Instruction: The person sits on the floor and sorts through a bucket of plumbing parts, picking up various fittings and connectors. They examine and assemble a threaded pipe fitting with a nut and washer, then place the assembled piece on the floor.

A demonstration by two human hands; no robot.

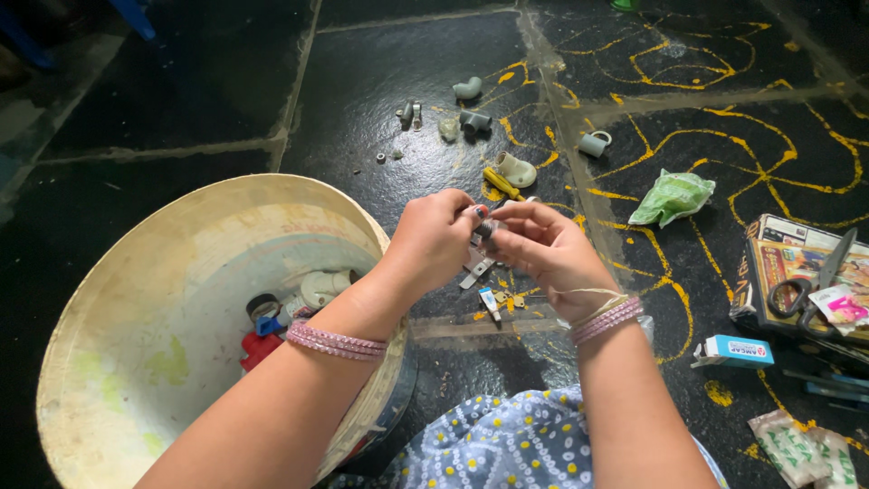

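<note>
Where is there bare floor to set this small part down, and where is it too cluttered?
Bare stone lies left of the bucket rim, toward the upper left, and between the green bag and the grey fittings. Crowded: under the left hand and right hand, and at right around the scissors and small blue-and-white box.

The floor (226,81) is dark stone, rough and faintly shiny, with powdery yellow lines across it. The round tub (136,335) looks like worn, matt plastic, stained inside. Grey pipe fittings (471,104) are smooth plastic. The scissors (815,281) show bright metal blades. A green bag (672,196) is crinkled, glossy plastic film. Dotted cloth (507,444) looks soft.
</note>
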